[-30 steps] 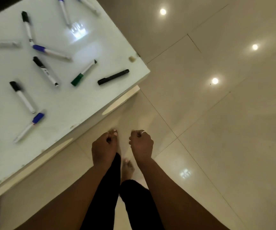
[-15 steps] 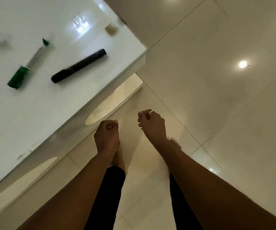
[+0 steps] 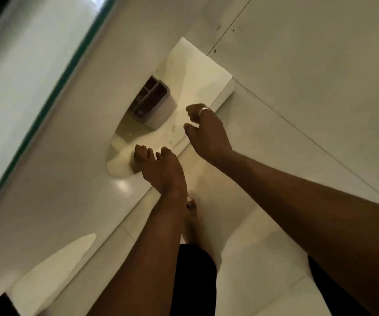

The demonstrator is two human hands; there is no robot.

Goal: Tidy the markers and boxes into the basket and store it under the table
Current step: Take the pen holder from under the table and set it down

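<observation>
The basket [image 3: 152, 103] sits on a low shelf [image 3: 197, 71] under the surface [image 3: 31, 71]. The left hand [image 3: 159, 165] and right hand [image 3: 206, 131] hover just before it, apart.

the basket [image 3: 153, 103] sits on the lower shelf [image 3: 193, 87] beneath the tabletop [image 3: 31, 71], seen through an oval cut-out in the white side panel. it is a small box-shaped bin with rounded corners, pale grey-white walls and a darker grey rim. its open top faces up and slightly toward the camera, showing dark dividers that split the inside into compartments. its far part is hidden by the panel, and its contents cannot be made out.
</observation>
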